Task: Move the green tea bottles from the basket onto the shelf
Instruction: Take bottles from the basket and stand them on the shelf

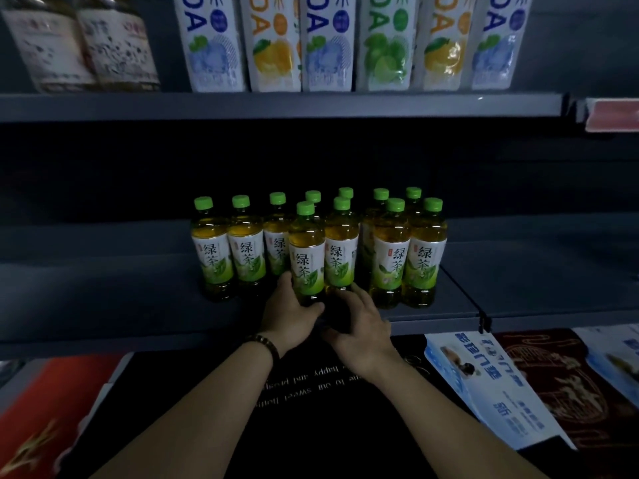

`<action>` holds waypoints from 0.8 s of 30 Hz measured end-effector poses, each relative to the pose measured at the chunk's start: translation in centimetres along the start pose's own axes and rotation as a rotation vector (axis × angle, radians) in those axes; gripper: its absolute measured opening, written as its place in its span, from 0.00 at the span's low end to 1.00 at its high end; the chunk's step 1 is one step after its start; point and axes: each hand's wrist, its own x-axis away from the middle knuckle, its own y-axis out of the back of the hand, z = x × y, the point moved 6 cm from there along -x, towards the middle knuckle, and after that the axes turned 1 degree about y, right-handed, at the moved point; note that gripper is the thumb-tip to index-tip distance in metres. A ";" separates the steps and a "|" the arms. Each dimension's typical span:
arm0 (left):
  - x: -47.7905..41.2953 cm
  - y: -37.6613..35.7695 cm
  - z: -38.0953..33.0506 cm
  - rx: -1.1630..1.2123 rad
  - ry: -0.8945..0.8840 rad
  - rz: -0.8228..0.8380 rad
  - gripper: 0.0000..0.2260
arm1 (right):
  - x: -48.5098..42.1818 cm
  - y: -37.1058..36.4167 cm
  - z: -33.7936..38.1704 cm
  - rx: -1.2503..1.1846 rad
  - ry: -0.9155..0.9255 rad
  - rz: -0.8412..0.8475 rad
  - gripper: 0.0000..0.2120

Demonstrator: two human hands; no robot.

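The left hand (288,314) is wrapped low around one green tea bottle (307,252) on the shelf (103,288); the right hand (361,324) is resting open beside. Full bottles are probably heavy, smooth, best held mid-body.

We see a dim pic overall, w/ a bluish cast. Brightest part is the top: the cartons (332,43) are lit from above, slight glare on their fronts. The shelf (103,292) recess behind the green tea bottles (307,250) is near black. Labels and caps stay legible. Wide-angle bend shows at the edges; the jars (83,46) top left are blurred, as are the lower corners.
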 end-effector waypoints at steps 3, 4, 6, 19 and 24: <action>-0.1 0.2 0.1 0.007 -0.020 -0.009 0.28 | 0.3 -0.1 -0.1 0.032 0.007 0.017 0.39; 0.1 0.3 0.2 -0.003 -0.017 -0.011 0.28 | 0.7 0.0 -0.2 0.035 0.018 0.012 0.38; 0.7 0.7 0.2 -0.002 -0.032 -0.027 0.32 | 2.2 0.1 0.1 0.011 0.049 -0.021 0.34; 25.3 4.3 3.3 -0.735 -0.016 1.020 0.17 | 19.7 -6.1 -3.6 -0.196 -0.107 0.411 0.03; 31.5 3.2 9.5 -1.031 0.162 1.240 0.24 | 27.2 -13.4 -9.2 -0.048 -0.219 0.653 0.05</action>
